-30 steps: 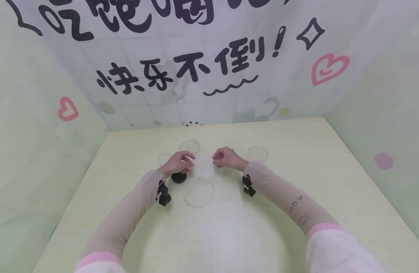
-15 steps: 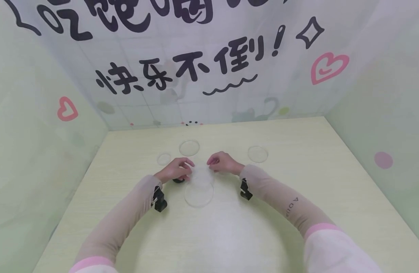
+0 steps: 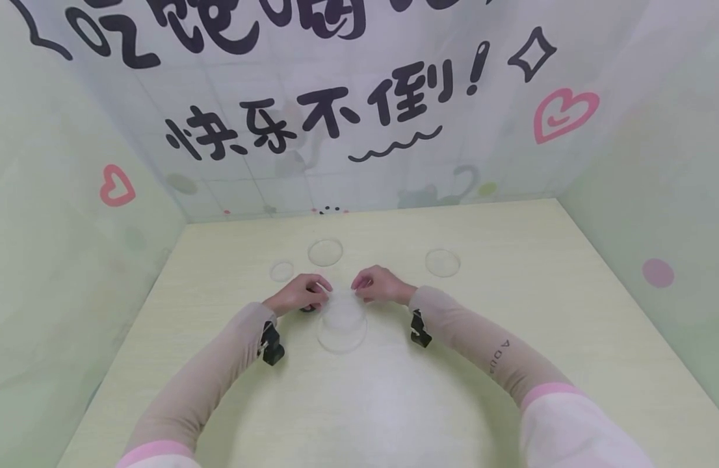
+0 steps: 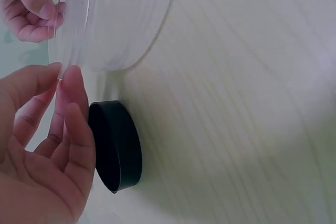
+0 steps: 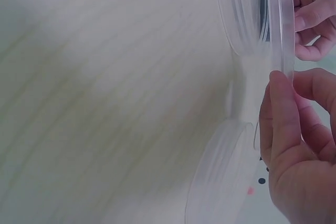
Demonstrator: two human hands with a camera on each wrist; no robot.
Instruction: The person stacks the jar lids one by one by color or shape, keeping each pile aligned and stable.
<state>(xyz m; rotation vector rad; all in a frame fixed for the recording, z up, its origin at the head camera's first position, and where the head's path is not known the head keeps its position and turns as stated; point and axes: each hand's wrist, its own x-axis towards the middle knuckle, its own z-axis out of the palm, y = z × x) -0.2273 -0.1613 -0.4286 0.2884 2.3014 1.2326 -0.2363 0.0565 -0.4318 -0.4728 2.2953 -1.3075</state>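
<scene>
Both hands hold one clear, round, shallow dish (image 3: 343,312), which looks like a petri dish part, by opposite sides of its rim. My left hand (image 3: 302,292) pinches it between thumb and fingertips, as the left wrist view shows close up. Across from it, my right hand (image 3: 383,285) pinches the other side; its fingertips (image 5: 282,85) lie on the clear rim. The held dish overlaps the far part of a larger clear dish (image 3: 343,348) in the head view. Beside the left hand's fingers is a black, shallow round lid (image 4: 130,145), mostly hidden in the head view.
Farther back on the pale wooden table (image 3: 394,390) lie a clear round dish (image 3: 325,252) and a smaller clear one (image 3: 281,271) on the left. Another clear dish (image 3: 443,262) lies at the right. A printed cloth wall (image 3: 336,182) stands behind the table.
Both hands have come nearer to me and slightly closer together, carrying the clear dish over the larger one. The black lid is now mostly covered by my left hand.
</scene>
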